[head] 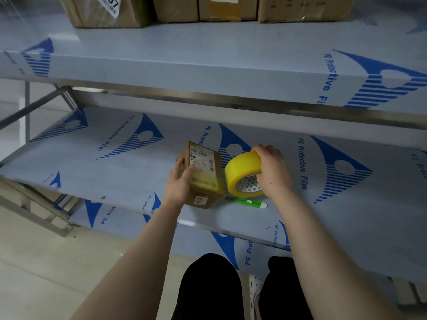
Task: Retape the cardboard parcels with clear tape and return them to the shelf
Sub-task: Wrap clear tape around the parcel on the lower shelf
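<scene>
Mei: "Nearest the wearer were the dark-trousered knees (208, 289). What lay just short of the parcel?"

Tom: "A green cutter (250, 202), flat on the shelf (111, 174), just in front of the parcel (203, 179) and to its right. Neither hand was on it."

Mei: "And the hands?"

Tom: "The left hand (179, 181) clasped the parcel's left side, thumb laid across its top face and fingers wrapped round the far edge. The right hand (272, 172) gripped the tape roll (242, 174) from above, fingers curled over its rim. The roll stood on edge just right of the parcel."

Mei: "Was any tape on?"

Tom: "A yellowish band crossed the parcel's top face, level with the roll. Whether it ran unbroken to the roll could not be told."

Mei: "How was the step best done?"

Tom: "Probably with the left thumb pinning the laid end while the roll was drawn taut down the parcel's right side, square to the edge so no wrinkle formed. It needed smoothing flat before any reach for the cutter."

Mei: "And beyond the parcel?"

Tom: "Bigger cartons (175, 10) stood on the upper shelf (208, 42), well behind and above it."
</scene>
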